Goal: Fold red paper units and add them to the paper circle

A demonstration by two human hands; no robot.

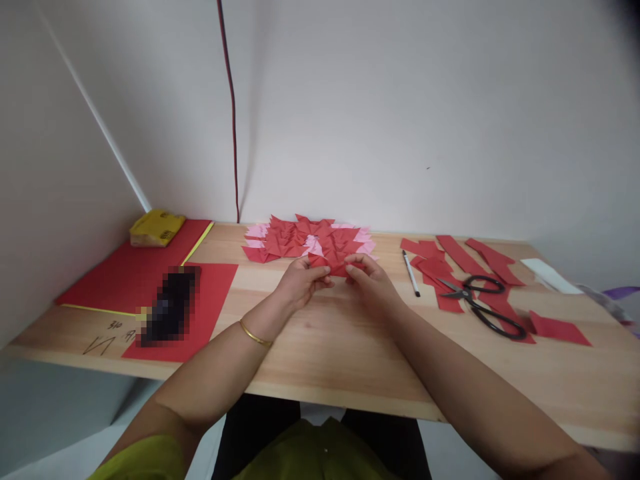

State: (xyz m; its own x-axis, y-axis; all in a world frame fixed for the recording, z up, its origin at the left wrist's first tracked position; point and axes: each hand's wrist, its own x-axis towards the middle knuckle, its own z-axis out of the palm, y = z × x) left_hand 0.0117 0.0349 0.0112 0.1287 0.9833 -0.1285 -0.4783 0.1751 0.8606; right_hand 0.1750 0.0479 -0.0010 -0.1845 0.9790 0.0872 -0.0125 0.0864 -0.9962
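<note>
A small piece of folded red paper (pixel 338 269) is pinched between my two hands above the middle of the wooden table. My left hand (pixel 303 281) grips its left side with thumb and fingers. On the other side, my right hand (pixel 369 279) has its thumb and fingertips closed on the paper's right end. Directly behind the hands lies a spread pile of pointed, folded red and pink paper pieces (pixel 285 235). The fingers partly cover the held piece, so its full shape is hidden.
At right, black-handled scissors (pixel 467 293) rest on red paper strips (pixel 457 255), beside a pen (pixel 411 273) and white paper (pixel 549 276). At left are red sheets (pixel 220 287), a yellow packet (pixel 157 228) and a blurred dark object (pixel 170 307). A wall stands behind the table (pixel 325 353).
</note>
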